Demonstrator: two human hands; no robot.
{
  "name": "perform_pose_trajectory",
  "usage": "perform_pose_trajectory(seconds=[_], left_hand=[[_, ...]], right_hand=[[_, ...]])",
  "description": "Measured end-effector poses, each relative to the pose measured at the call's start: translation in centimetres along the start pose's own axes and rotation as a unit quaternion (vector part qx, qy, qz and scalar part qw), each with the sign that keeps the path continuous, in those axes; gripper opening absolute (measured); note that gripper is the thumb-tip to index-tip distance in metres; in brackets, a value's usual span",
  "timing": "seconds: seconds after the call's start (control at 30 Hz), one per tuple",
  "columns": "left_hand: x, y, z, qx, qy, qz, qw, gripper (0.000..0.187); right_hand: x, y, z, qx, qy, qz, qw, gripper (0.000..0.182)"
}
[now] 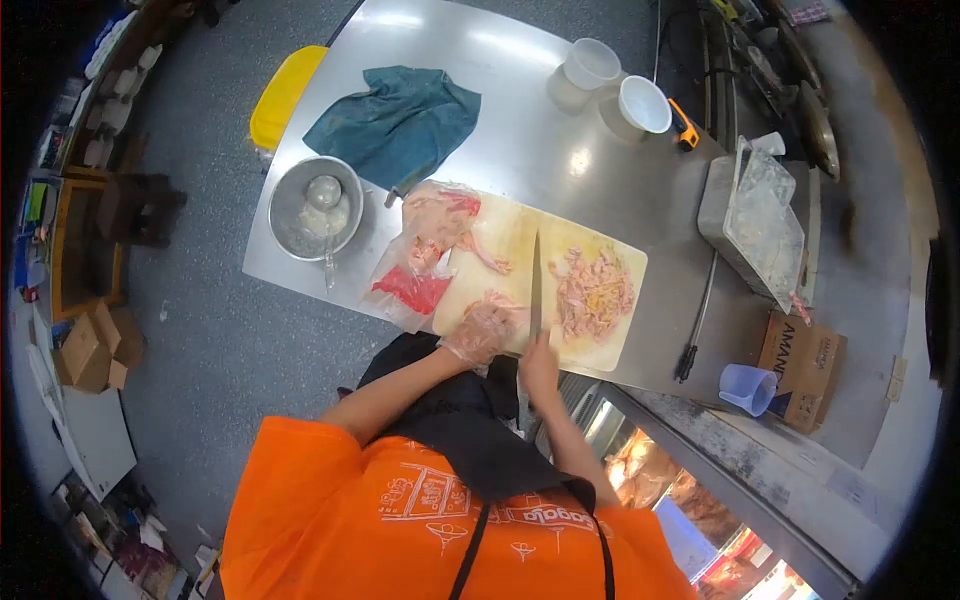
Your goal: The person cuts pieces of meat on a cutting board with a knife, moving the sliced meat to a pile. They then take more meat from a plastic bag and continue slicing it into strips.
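On the white cutting board (515,225), my left hand (477,337) wears a clear plastic glove and presses with bent fingers on a piece of raw meat (500,305). My right hand (539,370) is closed around the handle of a long knife (536,285), its blade pointing away from me across the board. To the right of the blade lies a heap of chopped raw meat (595,295). A larger raw piece with skin, possibly poultry (435,225), rests at the board's left, partly on a clear plastic bag with red print (410,290).
A metal bowl (285,225) holding a ladle stands left of the board, below a teal cloth (400,120). Two white tubs (592,62) sit at the back. Rightward are a metal tray with plastic (712,200), a sharpening rod (700,320), a jug (745,390) and a cardboard box (805,365).
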State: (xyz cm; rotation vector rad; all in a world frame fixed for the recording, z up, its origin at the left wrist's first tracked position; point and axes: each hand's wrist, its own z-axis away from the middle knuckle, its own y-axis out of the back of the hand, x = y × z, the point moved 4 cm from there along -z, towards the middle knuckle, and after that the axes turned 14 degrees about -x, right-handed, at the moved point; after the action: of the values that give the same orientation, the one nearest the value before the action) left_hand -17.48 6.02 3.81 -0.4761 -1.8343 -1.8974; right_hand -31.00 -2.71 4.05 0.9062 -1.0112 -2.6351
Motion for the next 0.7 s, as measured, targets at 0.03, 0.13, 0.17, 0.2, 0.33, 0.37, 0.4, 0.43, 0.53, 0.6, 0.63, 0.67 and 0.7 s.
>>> perform_pose_trajectory(seconds=[0.03,0.13,0.17,0.2,0.33,0.37,0.4,0.43,0.53,0.6,0.63,0.67,0.7], left_hand=[[-0.1,0.0,0.2,-0.053,0.009,0.022,0.998,0.027],[-0.6,-1.0,-0.8,-0.039,0.041,0.067,0.996,0.026],[-0.9,-0.6,-1.2,-0.023,0.066,0.044,0.997,0.022],[-1.4,-0.4,-2.0,-0.017,0.065,0.038,0.997,0.022],[-3.6,-0.1,-4.4,-0.108,0.167,0.062,0.978,0.019],[-4.0,0.4,-5.4,-0.18,0.15,0.006,0.972,0.019],[-4.2,1.0,-5.8,-0.182,0.147,0.005,0.972,0.019],[-4.2,1.9,-6.6,-0.165,0.109,-0.046,0.979,0.02],[-3.3,2.4,-7.1,-0.195,0.03,-0.094,0.976,0.028],[-3.0,2.0,-6.2,-0.247,-0.011,-0.095,0.964,0.035],[-2.9,1.9,-5.5,-0.227,-0.014,-0.036,0.973,0.037],[-2.7,1.8,-5.1,-0.208,-0.017,0.024,0.978,0.038],[-2.5,1.4,-4.9,-0.214,-0.023,0.016,0.976,0.038]], right_hand=[[-1.8,1.1,-3.4,-0.015,-0.012,-0.007,1.0,0.03],[-4.8,2.9,-6.8,-0.005,0.002,0.041,0.999,0.031],[-4.1,2.3,-6.3,-0.007,-0.009,0.014,1.0,0.032],[-3.5,1.8,-5.2,-0.011,-0.019,-0.01,1.0,0.033],[-0.4,-1.1,2.7,0.01,-0.034,0.022,0.999,0.031],[-0.3,-1.1,3.4,-0.008,-0.044,0.01,0.999,0.03],[-0.2,-1.3,4.2,-0.027,-0.057,-0.004,0.998,0.029],[-0.2,-1.2,4.0,-0.021,-0.057,-0.008,0.998,0.029],[-0.5,-0.8,2.8,0.009,-0.028,-0.012,0.999,0.028],[-0.4,-0.9,2.4,0.017,-0.039,-0.03,0.999,0.029],[0.0,-1.2,2.4,0.024,-0.039,-0.039,0.998,0.029],[0.5,-1.6,2.6,0.033,-0.033,-0.045,0.998,0.029],[0.7,-1.8,3.2,0.042,-0.028,-0.052,0.997,0.029]])
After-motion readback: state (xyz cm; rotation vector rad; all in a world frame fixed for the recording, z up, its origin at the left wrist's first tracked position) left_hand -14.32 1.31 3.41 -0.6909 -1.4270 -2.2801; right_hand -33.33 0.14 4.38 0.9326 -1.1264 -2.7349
